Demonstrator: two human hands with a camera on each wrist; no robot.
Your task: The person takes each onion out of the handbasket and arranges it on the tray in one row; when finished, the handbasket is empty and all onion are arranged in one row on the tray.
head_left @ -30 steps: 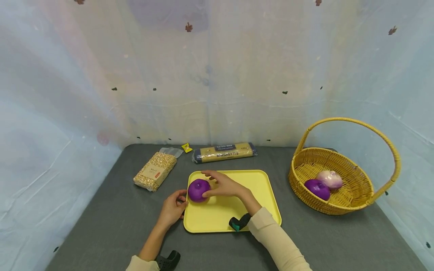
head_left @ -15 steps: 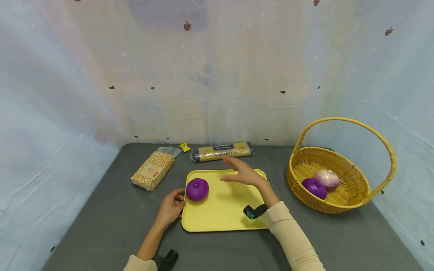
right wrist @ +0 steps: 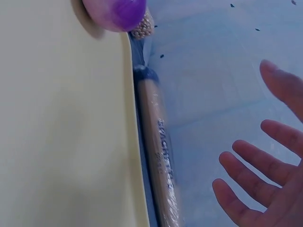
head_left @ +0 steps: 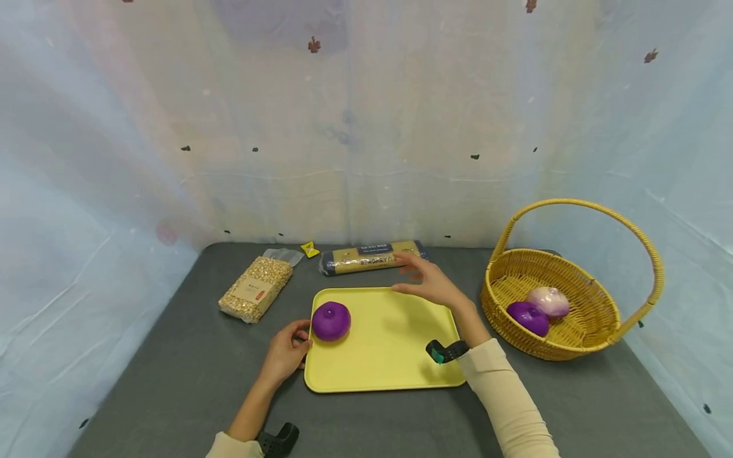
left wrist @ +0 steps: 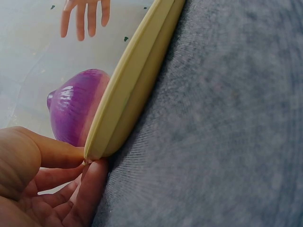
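We note the left hand [head_left: 284, 353] pinching the yellow tray [head_left: 395, 362] rim at 9 o'clock, beside the purple onion [head_left: 330, 320]. Right hand [head_left: 433, 284] hovers spread, empty, at 12 o'clock.

From head height we look forward and down over the whole table. Our left wrist camera sits low against the yellow tray [left wrist: 135, 78] rim; our right wrist camera looks close along the tray's far edge. All three share the purple onion [head_left: 330, 320].
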